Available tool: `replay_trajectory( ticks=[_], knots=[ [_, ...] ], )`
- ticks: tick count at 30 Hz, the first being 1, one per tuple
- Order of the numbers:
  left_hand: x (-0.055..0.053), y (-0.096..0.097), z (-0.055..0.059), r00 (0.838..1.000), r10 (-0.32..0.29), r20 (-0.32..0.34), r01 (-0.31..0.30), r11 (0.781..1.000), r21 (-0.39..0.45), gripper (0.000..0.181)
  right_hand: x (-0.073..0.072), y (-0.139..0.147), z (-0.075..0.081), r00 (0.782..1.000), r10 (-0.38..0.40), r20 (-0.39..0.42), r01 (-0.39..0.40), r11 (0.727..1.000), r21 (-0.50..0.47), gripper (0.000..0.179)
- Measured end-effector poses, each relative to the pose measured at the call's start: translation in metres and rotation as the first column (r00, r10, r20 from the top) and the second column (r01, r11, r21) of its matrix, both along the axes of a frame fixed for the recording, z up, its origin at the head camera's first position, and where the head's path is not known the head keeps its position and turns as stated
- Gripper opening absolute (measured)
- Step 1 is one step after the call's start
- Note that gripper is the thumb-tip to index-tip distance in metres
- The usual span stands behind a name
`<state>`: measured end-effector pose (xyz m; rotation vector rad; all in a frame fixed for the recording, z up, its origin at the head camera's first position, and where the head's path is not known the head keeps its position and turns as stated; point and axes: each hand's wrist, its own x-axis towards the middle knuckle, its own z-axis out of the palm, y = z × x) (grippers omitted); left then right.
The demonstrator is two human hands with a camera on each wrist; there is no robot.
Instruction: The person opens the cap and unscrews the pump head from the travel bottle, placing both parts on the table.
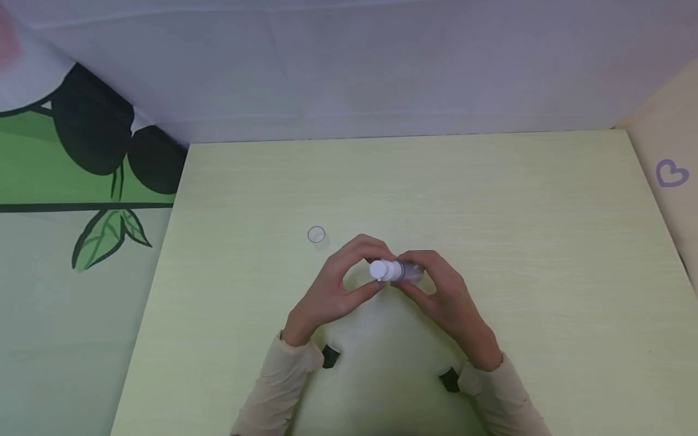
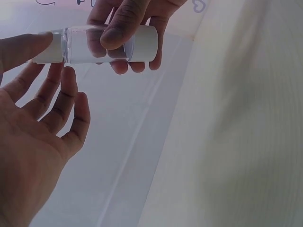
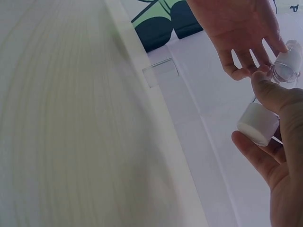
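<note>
Both hands hold a small clear pump bottle [image 1: 410,272] with a white pump top [image 1: 383,270] and a white base [image 2: 144,43]. My left hand [image 1: 336,284] pinches the white top between thumb and fingertips, its other fingers spread below in the left wrist view. Around the clear body, the thumb and fingers of my right hand [image 1: 444,292] keep their grip. In the left wrist view the bottle lies sideways, base to the right. The right thumb covers part of its middle in the right wrist view.
A round clear cap [image 1: 316,234] stands on the pale wooden table [image 1: 491,194], left of and beyond the hands. Pale cloth [image 1: 382,66] hangs behind the table's far edge. Black pieces [image 1: 330,356] are by the sleeve cuffs.
</note>
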<state>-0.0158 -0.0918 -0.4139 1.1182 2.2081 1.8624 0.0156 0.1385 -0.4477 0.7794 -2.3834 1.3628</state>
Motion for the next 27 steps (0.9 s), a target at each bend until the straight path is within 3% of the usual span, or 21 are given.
replay_trajectory(
  ticks=[4,10,16,20,27],
  knots=[
    [-0.0011,0.0002,-0.0032,1.000,0.021,-0.012,-0.021,1.000,-0.011,0.040,0.0004,0.0003,0.0005,1.000,0.007,0.002,-0.007,1.000,-0.003,0.043],
    [-0.0012,0.0020,-0.0076,0.997,0.074,-0.017,-0.075,0.995,-0.065,0.051,0.0006,0.0003,-0.0005,1.000,0.008,0.011,-0.008,1.000,-0.002,0.042],
    [-0.0003,0.0042,-0.0040,0.998,0.056,-0.018,-0.057,0.995,-0.083,0.066,-0.0001,0.0010,-0.0007,1.000,-0.002,-0.006,0.002,1.000,0.009,0.059],
    [0.0002,0.0042,-0.0003,0.999,0.021,-0.033,-0.022,0.999,-0.048,0.056,-0.0005,0.0022,-0.0003,1.000,-0.009,-0.006,0.009,1.000,0.007,0.060],
    [0.0002,0.0019,0.0008,0.997,0.049,-0.063,-0.050,0.999,-0.005,0.044,-0.0011,0.0030,0.0019,1.000,0.003,0.008,-0.003,1.000,-0.010,0.059]
  ],
)
